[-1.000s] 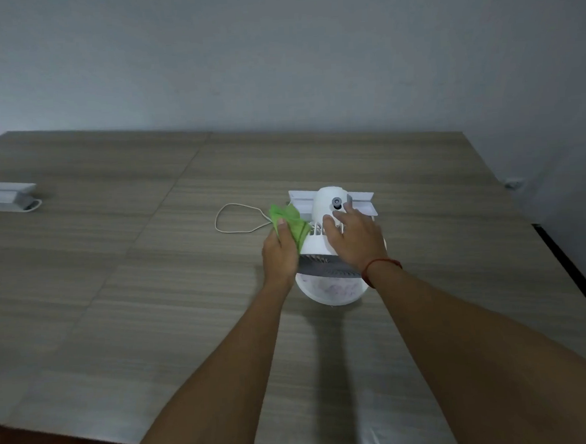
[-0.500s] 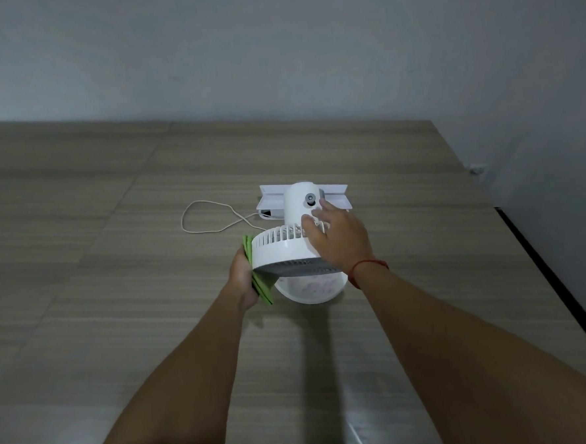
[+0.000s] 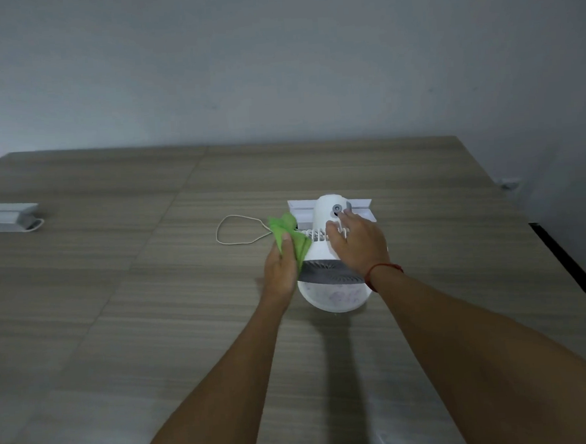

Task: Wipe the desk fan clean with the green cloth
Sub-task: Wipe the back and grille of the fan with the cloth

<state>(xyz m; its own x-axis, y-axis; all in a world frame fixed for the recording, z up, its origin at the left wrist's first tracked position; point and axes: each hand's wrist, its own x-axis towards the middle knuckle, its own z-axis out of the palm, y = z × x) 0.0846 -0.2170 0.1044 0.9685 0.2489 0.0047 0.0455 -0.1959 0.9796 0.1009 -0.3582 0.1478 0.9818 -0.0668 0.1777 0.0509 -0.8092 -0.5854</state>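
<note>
A small white desk fan (image 3: pixel 322 220) stands on the wooden table, its round head tipped toward me over a round white base (image 3: pixel 334 296). My left hand (image 3: pixel 282 268) grips the green cloth (image 3: pixel 287 234) and presses it against the fan head's left side. My right hand (image 3: pixel 356 243) lies flat on top of the fan head, fingers spread toward the grey knob (image 3: pixel 336 208), holding it steady. A red string circles my right wrist. The fan's thin white cord (image 3: pixel 232 230) loops off to the left.
A white rectangular block (image 3: pixel 332 207) sits just behind the fan. A long pale box (image 3: pixel 5 217) with a cord lies at the table's far left. The table's right edge (image 3: pixel 572 273) drops to a dark floor. A grey wall stands behind.
My left hand slid the cloth from the lower left rim of the fan head up to its upper left side. The view shifted back to the left; my right hand stayed on the fan.
</note>
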